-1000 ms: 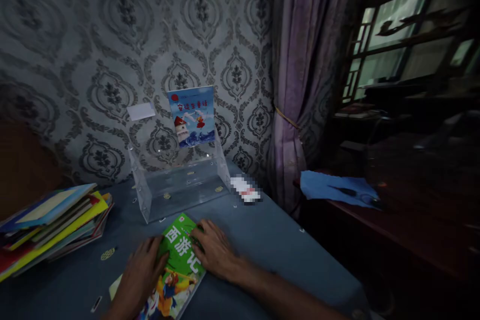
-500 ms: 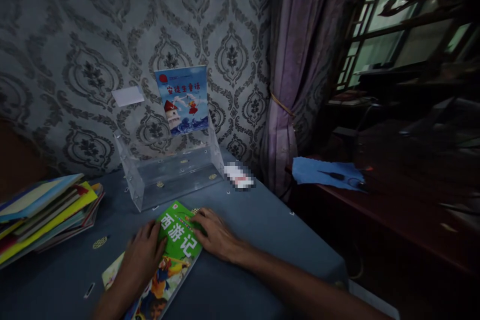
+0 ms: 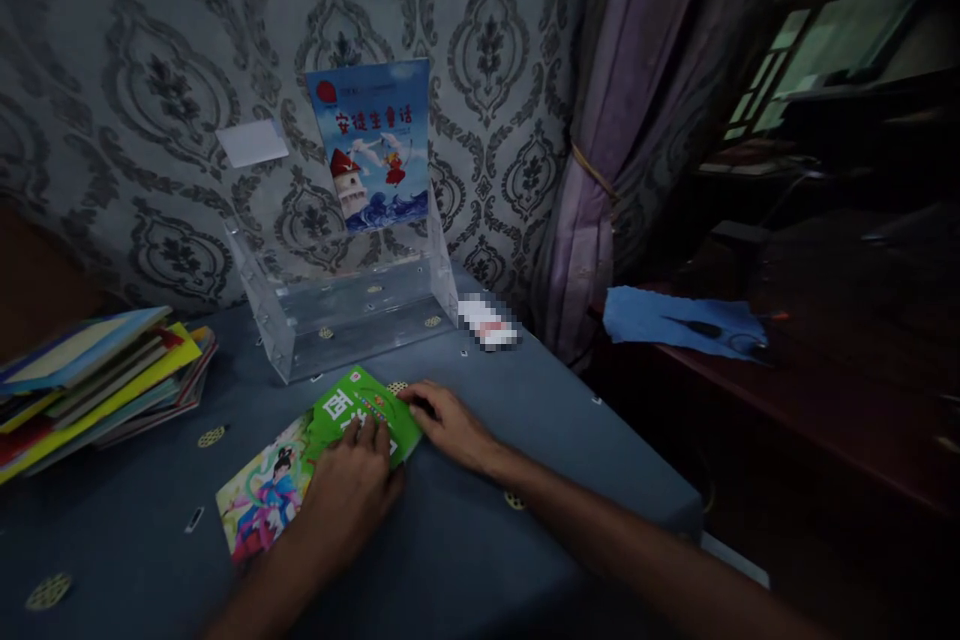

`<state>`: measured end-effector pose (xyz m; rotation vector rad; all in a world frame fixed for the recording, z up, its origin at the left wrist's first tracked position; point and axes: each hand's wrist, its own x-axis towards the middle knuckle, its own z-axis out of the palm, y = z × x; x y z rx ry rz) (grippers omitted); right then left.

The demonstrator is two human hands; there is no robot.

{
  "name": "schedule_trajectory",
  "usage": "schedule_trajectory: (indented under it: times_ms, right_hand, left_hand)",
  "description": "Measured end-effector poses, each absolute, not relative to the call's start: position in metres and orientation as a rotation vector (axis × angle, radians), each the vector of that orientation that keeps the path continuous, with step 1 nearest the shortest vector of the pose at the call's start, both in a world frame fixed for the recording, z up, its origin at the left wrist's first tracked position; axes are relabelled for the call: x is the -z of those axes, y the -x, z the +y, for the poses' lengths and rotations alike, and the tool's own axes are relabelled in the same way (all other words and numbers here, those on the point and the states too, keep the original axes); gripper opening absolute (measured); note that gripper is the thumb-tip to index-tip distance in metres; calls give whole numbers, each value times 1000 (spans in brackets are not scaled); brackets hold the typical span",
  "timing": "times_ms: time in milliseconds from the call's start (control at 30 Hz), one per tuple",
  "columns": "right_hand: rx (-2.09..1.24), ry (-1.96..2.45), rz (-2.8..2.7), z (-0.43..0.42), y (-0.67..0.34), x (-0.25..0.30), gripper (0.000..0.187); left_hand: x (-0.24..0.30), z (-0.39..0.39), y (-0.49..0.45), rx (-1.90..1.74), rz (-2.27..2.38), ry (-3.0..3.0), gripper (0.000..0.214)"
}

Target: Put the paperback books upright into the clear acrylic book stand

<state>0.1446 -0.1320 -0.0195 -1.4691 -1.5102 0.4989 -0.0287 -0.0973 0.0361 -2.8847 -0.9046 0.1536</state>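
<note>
Two bare hands at a green book, lower middle of the frame, cover up on a blue-covered table. Progress, as judged from the present layout: partial only, with one blue book upright on the transparent stand near the centre, and the green book in front of that stand, not on it. Likewise outside the stand: a mixed stack of books at the left edge of the frame. At the stand's upper left, a white card; just beside its right end, a blurred-out item. Orientation of the green book: long axis on a slant from lower left to upper right, head end toward the upper right, white title characters aslant with it. Toward the lower left, a pale illustrated panel with a figure in blue; same cover or separate book, not determinable. Left hand: palm down across the cover, fingers slightly parted over part of the title. Right hand: fingers bent at the book's upper right edge, narrow gap inside the curl. Firm grip or light contact: not determinable for either.
</note>
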Motion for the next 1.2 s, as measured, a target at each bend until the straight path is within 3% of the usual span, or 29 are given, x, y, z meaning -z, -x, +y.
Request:
schedule_trajectory:
  times_ms: [267,633,867,967,1200]
  right_hand:
    - [-509,1476,-1472,-130,-145,18,24]
    - [-729,1410,-1370,-126,-150,13,25]
    - [-328,1850,-1595,-155,-129,-1,25]
    - [-345,1984,-1612,-168,-120,-4,24]
    - [-486,1673,-1416,-163,-116,20,39]
  left_hand:
    - [-39,-97,30,-46,-796,2915,29]
    - [-47,-101,29,-123,-856,2889,26]
    - [-49,-69,54,-79,-913,2909,37]
    - [-48,-47,78,-86,-1137,2849,39]
    - [-47,-39,88,-89,-1262,2752,38]
